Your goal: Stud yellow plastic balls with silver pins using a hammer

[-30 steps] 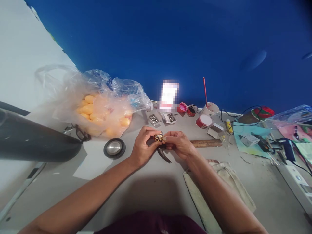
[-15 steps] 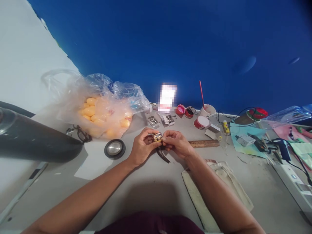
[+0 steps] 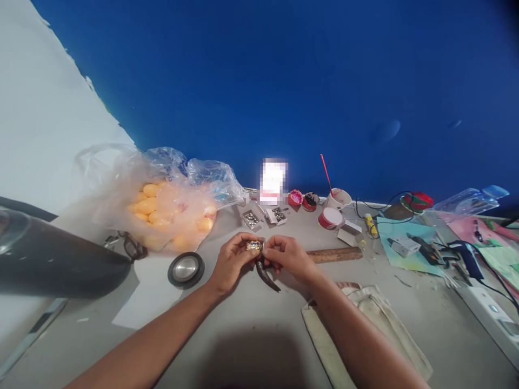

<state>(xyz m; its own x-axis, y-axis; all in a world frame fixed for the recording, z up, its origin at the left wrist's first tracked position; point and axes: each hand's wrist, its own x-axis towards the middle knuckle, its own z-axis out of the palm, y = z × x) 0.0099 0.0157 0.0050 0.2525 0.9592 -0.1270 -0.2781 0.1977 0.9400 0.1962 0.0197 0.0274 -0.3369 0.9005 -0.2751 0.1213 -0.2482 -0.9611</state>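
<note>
Near the middle of the table, my left hand (image 3: 232, 261) grips a small yellow egg-shaped piece (image 3: 253, 246) covered with shiny studs or stones. Close against its right side, my right hand (image 3: 287, 256) is pinched; whatever its fingertips hold is too small to make out. A dark, curved, horn-shaped piece (image 3: 267, 276) shows below and between the hands, its tip pointing toward me and right. Whether it joins the egg-shaped piece is hidden by the fingers. Just beyond the hands stand small open boxes of shiny bits (image 3: 251, 218), (image 3: 278, 214).
Left are a bag of yellow egg shapes (image 3: 150, 205), a round black-rimmed dish (image 3: 186, 269) and a dark cylinder (image 3: 60, 254). Right are a brown stick (image 3: 336, 254), folded cloth (image 3: 365, 319), paint pots (image 3: 330, 218), a white cup (image 3: 339, 199), a power strip (image 3: 488, 308). A bright blurred screen (image 3: 273, 181) stands behind.
The view has tilted up, so the table sits lower in it. In my left hand the studded piece has turned, and less of it shows. My right hand stays pinched beside it.
</note>
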